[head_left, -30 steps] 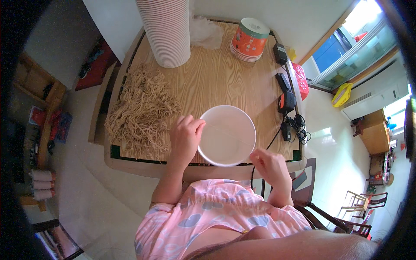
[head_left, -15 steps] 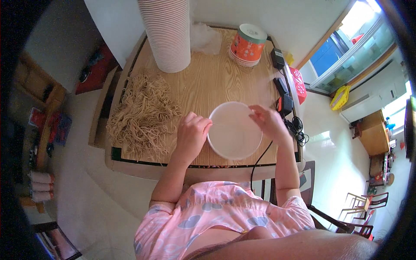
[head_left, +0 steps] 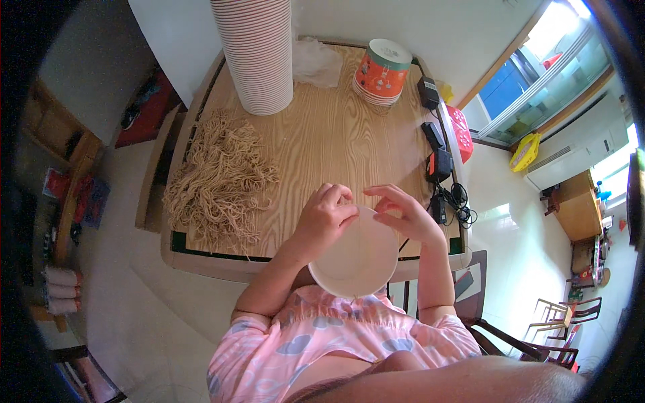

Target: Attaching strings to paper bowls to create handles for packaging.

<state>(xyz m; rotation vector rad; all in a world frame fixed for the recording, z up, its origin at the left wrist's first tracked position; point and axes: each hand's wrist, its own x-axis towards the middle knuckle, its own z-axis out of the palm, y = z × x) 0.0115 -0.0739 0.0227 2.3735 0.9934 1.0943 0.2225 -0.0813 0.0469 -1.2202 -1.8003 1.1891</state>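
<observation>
While the left hand [head_left: 326, 218] pinches the far rim of the white paper bowl [head_left: 355, 258] tilted over the table's [head_left: 322, 134] near edge, the right hand [head_left: 403, 215], fingers narrowed at that rim, does best peeling gently without crushing the wall

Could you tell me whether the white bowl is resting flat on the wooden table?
No, both hands, left hand and right hand, hold the white bowl tilted at the table edge.
</observation>
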